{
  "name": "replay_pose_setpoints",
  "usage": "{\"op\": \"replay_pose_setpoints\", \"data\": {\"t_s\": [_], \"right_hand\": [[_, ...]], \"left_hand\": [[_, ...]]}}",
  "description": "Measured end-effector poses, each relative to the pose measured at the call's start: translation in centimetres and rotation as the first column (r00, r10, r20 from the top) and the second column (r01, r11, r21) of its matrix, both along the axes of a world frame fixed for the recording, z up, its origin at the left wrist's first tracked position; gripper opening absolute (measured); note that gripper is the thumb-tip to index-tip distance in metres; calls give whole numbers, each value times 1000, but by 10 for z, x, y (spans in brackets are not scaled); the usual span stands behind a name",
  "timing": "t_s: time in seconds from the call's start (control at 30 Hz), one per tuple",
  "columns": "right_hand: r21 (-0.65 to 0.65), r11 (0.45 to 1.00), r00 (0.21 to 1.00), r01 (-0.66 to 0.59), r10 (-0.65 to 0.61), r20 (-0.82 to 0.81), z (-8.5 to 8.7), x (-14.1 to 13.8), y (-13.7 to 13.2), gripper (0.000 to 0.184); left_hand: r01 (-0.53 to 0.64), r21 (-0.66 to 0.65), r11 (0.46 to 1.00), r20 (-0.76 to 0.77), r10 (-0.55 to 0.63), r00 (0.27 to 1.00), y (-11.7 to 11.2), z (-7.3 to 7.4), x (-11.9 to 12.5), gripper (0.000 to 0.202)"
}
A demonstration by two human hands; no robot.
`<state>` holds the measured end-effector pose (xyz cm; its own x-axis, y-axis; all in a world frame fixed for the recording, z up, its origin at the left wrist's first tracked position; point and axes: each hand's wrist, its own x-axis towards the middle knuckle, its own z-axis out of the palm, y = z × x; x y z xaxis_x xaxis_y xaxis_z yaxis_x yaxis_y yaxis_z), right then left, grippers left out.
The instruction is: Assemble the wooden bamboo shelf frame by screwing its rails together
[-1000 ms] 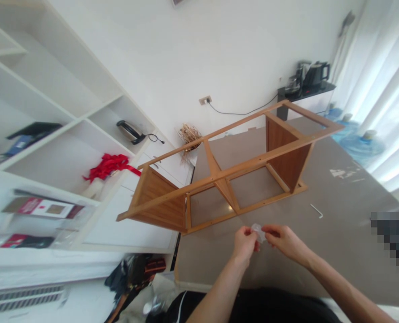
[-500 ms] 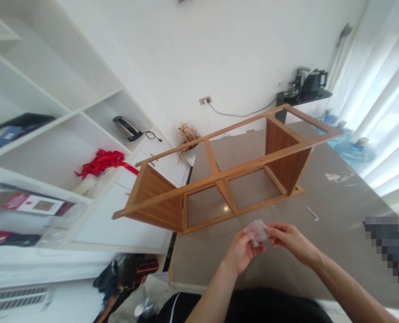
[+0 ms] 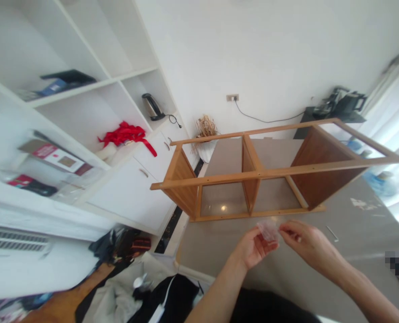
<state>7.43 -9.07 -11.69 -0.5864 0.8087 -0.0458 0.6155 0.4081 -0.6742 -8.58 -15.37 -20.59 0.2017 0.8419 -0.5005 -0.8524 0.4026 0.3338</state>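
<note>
A small clear plastic bag (image 3: 268, 229), crumpled, is held above the near side of the table. My left hand (image 3: 255, 249) has it between thumb and fingers, with the other fingers curled underneath. At the bag's right edge, my right hand (image 3: 298, 235) is closed in a pinch. What the bag contains is too blurred to make out. Just beyond both hands, a wooden shelf frame (image 3: 219, 179) lies on its side, with slatted end panels and a middle divider. On the tabletop to the right of my right hand is an L-shaped hex key (image 3: 332, 233).
The grey table (image 3: 212, 242) carries the frame and some torn white scraps (image 3: 364, 204) at right. White shelving (image 3: 118, 193) stands at left with a red ribbon (image 3: 125, 133) and a kettle (image 3: 152, 106). Water jugs (image 3: 383, 183) are by the curtain. A pixelated dark patch sits at the right edge.
The camera view has turned, so the shelf frame and hands appear farther right. Both hands remain at the plastic bag, with the right hand still pinched at its edge.
</note>
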Motion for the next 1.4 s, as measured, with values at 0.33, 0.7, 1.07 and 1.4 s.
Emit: {"op": "replay_pose_setpoints", "data": {"t_s": [0.33,0.7,1.07,1.4], "right_hand": [[209,976,995,-54,36,90,11,-27,-6,23],[279,953,990,-116,87,114,21,-30,-3,30],[304,947,993,-106,88,73,17,-40,2,26],[286,958,999,39,-41,2,7,-31,4,24]], "left_hand": [[49,59,997,46,-52,998,-9,1,-19,24],[173,145,974,152,-194,969,4,-13,-17,32],[126,205,971,138,-156,978,4,-7,-33,29],[206,157,966,13,-211,977,14,-6,-29,19]]}}
